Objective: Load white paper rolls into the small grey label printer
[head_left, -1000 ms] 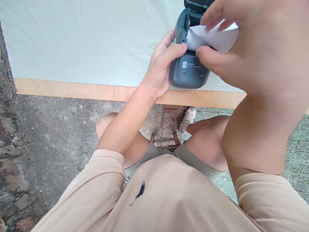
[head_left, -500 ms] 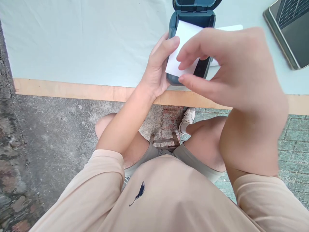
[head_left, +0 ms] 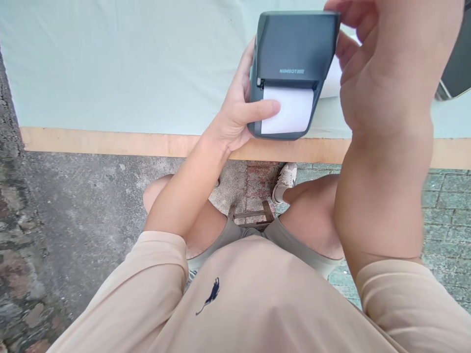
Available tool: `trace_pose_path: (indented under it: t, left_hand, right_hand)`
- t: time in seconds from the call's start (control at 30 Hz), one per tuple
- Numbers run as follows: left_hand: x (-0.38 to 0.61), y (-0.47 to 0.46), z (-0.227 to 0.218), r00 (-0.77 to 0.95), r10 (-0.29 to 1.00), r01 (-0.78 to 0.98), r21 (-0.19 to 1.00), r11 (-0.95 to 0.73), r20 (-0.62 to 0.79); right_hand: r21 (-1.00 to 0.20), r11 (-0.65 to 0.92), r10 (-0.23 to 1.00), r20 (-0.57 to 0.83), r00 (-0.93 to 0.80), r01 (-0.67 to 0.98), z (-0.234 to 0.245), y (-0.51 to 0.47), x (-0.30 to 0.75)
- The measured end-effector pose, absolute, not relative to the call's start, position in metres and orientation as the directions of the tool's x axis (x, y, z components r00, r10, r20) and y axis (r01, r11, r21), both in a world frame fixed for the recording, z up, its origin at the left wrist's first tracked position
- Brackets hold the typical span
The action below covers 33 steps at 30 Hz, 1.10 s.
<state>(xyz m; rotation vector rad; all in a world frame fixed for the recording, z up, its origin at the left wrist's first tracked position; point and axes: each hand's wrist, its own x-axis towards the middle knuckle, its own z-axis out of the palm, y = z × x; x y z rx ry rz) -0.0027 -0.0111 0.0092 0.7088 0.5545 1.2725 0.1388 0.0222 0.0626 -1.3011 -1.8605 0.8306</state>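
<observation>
A dark blue-grey label printer (head_left: 296, 49) marked NIIMBOT is held over the near edge of the table. Its lid lies over the upper part of the body; whether it is latched cannot be made out. From under the lid a strip of white label paper (head_left: 294, 120) comes out towards me. My left hand (head_left: 239, 105) grips the printer from the left, its thumb pressing on the paper. With curled fingers, my right hand (head_left: 382, 68) holds the lid's far right corner; some fingertips are cut off by the frame's top.
White paper or card (head_left: 332, 81) lies on the pale table cover (head_left: 128, 63), partly behind the printer and my right hand. At the right edge sits a dark, flat-topped object (head_left: 456, 71). A wooden strip (head_left: 147, 142) edges the table above my knees.
The printer's lid has swung down over the paper compartment. My right hand has moved from above the paper up to the lid's corner; my left thumb now rests lower on the paper.
</observation>
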Motion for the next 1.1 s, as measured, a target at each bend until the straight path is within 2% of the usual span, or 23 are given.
trace_pose_path:
  t: [0.07, 0.2, 0.27, 0.43, 0.57, 0.67, 0.77, 0.87, 1.1]
  left_hand:
    - [-0.005, -0.009, 0.006, 0.228, 0.974, -0.630, 0.763, 0.146, 0.002]
    - [-0.009, -0.006, -0.002, 0.105, 0.964, -0.534, 0.805, 0.261, -0.243]
    - [-0.008, -0.005, -0.004, 0.083, 0.946, -0.484, 0.817, 0.314, -0.314]
    - [-0.011, -0.003, -0.008, 0.068, 0.941, -0.432, 0.840, 0.328, -0.332]
    - [-0.014, 0.003, -0.013, -0.031, 0.895, -0.438, 0.811, 0.388, -0.445]
    - [-0.012, 0.006, -0.013, -0.045, 0.867, -0.442, 0.789, 0.428, -0.495]
    - [-0.010, 0.007, -0.010, -0.045, 0.855, -0.457, 0.772, 0.441, -0.516]
    - [-0.009, 0.006, -0.007, -0.023, 0.867, -0.463, 0.774, 0.431, -0.497]
    - [-0.009, 0.006, -0.012, 0.017, 0.909, -0.471, 0.798, 0.375, -0.417]
  right_hand:
    - [-0.807, 0.321, 0.940, 0.209, -0.270, 0.495, 0.063, 0.020, 0.137]
    - [-0.809, 0.329, 0.902, 0.117, -0.415, 0.487, 0.065, 0.017, 0.136]
    - [-0.814, 0.298, 0.901, 0.066, -0.430, 0.499, 0.066, 0.016, 0.136]
    - [-0.760, 0.298, 0.920, 0.067, -0.387, 0.577, 0.067, 0.017, 0.132]
    - [-0.804, 0.245, 0.943, 0.069, -0.324, 0.542, 0.061, 0.019, 0.130]
    - [-0.769, 0.255, 0.963, 0.150, -0.223, 0.586, 0.062, 0.020, 0.135]
    - [-0.628, 0.404, 0.910, 0.204, -0.361, 0.665, 0.071, 0.018, 0.144]
    - [-0.536, 0.461, 0.870, 0.117, -0.478, 0.708, 0.081, 0.013, 0.150]
    - [-0.532, 0.459, 0.870, 0.110, -0.480, 0.711, 0.084, 0.009, 0.145]
